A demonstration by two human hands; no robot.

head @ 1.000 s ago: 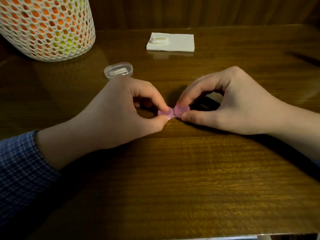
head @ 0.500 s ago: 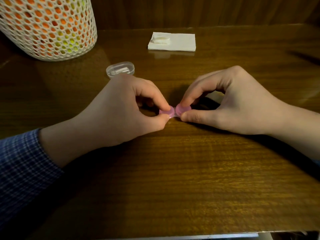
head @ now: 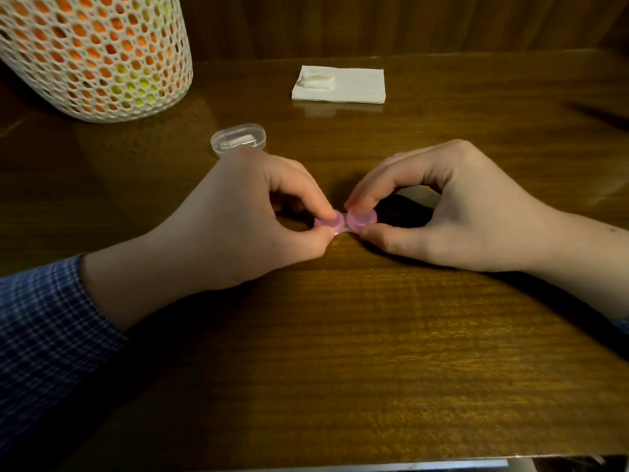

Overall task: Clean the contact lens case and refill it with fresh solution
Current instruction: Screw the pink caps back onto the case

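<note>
Both hands, left [head: 238, 219] and right [head: 452, 212], pinch caps of small pink plastic twin-well lens case [head: 344, 222] on tabletop [head: 340, 352]. Step: likely unscrewing caps. Next: counter-twist, lift caps off.

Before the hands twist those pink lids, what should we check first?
1. Small pink plastic contact lens case lies flat on the brown wooden table: ok.
2. Left hand has a grip on the left lid: ok.
3. Right hand has a grip on the right lid: ok.
4. White folded paper napkin ready behind the hands: ok.
5. Bottle of fresh solution within sight: not ok, none shows.
6. Case empty of lenses: cannot tell, the lids are on.
</note>
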